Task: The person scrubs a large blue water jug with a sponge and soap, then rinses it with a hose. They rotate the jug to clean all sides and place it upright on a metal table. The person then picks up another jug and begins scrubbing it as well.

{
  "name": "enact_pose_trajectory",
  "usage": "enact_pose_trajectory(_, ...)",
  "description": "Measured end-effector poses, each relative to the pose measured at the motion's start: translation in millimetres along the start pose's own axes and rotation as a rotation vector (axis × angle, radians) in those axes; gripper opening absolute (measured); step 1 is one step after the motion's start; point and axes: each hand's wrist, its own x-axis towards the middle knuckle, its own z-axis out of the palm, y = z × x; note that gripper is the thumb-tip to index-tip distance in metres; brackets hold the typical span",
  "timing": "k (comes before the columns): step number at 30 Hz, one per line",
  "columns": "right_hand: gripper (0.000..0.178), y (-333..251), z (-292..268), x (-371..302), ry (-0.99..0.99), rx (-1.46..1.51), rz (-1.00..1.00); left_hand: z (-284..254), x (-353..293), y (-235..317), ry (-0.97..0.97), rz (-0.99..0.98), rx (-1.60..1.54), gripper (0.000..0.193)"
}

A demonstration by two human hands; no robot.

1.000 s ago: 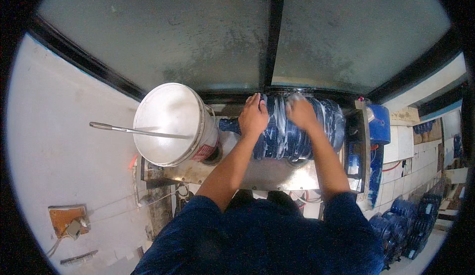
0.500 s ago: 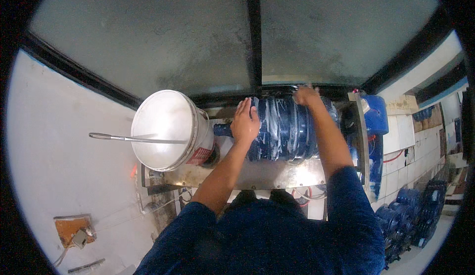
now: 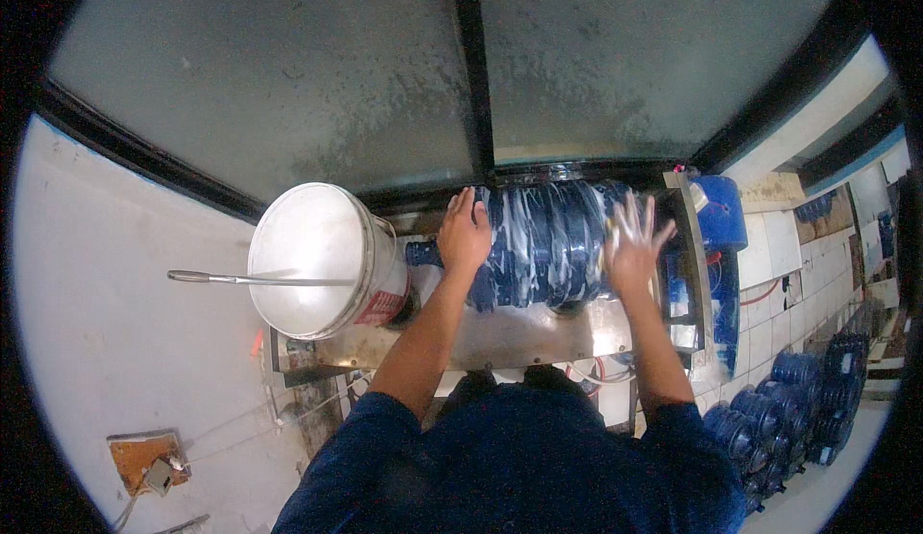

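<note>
A blue water jug [image 3: 548, 246] lies on its side on a metal bench, its neck pointing left and its ribbed body streaked with white foam. My left hand [image 3: 465, 236] rests on the jug's shoulder, fingers stretched along the surface. At the base end, my right hand [image 3: 632, 250] is spread wide against the jug, slightly smeared by motion. A yellowish patch shows beside the right palm; I cannot make out what it is.
Left of the jug stands a white bucket [image 3: 312, 260] with a long metal handle or rod [image 3: 260, 279] across it. Dark-framed glass panels [image 3: 365, 82] rise behind the metal bench [image 3: 500, 337]. A blue container [image 3: 721, 212] sits right; several blue jugs [image 3: 788, 409] are stacked at lower right.
My right hand has come from the jug's far upper side down to its base end, and its fingers have gone from curled to spread. The left hand stays at the shoulder.
</note>
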Motion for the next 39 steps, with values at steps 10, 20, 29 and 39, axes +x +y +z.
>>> enact_pose_trajectory(10, 0.056, 0.0, 34.9, 152.2, -0.850, 0.128, 0.064, -0.4, 3.5, 5.8, 0.020, 0.027, -0.026, 0.044)
enact_pose_trajectory(20, 0.050, 23.4, 55.9, -85.8, 0.443, 0.590, 0.262, -2.1, 19.3, 6.8, -0.142, -0.021, 0.070, 0.063)
enact_pose_trajectory(29, 0.069, 5.5, 4.9, 69.9, -0.190, 0.169, 0.617, 4.4, -9.9, -5.4, 0.057, 0.003, 0.047, 0.071)
enact_pose_trajectory(39, 0.078, -15.9, -2.7, 137.1, -0.357, 0.077, 0.504, 2.0, -48.0, 7.7, 0.148, 0.047, 0.035, 0.071)
